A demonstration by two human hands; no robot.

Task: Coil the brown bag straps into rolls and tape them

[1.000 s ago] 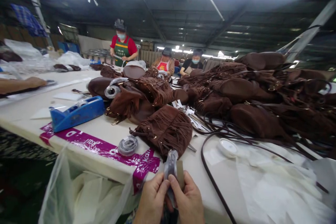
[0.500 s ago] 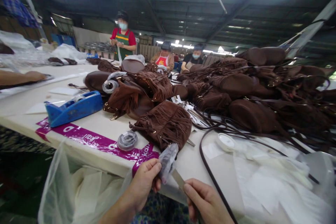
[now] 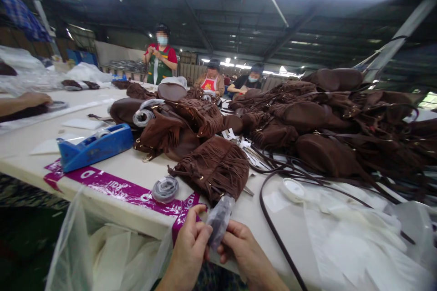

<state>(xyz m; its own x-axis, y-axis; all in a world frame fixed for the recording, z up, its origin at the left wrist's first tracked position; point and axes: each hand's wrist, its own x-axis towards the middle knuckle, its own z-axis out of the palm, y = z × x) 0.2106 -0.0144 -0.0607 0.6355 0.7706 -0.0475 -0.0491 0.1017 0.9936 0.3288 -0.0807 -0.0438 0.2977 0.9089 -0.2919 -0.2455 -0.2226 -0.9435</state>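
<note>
A strap wrapped in clear plastic (image 3: 220,220) lies between my hands at the table's front edge. My left hand (image 3: 193,241) pinches it from the left, thumb and fingers closed. My right hand (image 3: 239,243) has its fingers closed on the right side of the same wrapped strap. Its far end meets the brown fringed bag (image 3: 213,168), which rests on the table just beyond. Left of that bag, a coiled strap in plastic (image 3: 165,188) lies flat. Whether the right hand still has the pale strip in it is hidden.
A blue tape dispenser (image 3: 97,145) stands at left. Brown bags (image 3: 321,118) are heaped at back right, with a loose dark strap (image 3: 273,223) trailing forward. A roll of white tape (image 3: 293,189) and white sheets (image 3: 362,241) lie at right. Co-workers (image 3: 160,59) are beyond the table.
My right hand has moved up and left onto the wrapped strap. The pale strip it held out is out of sight. The view has tilted slightly upward.
</note>
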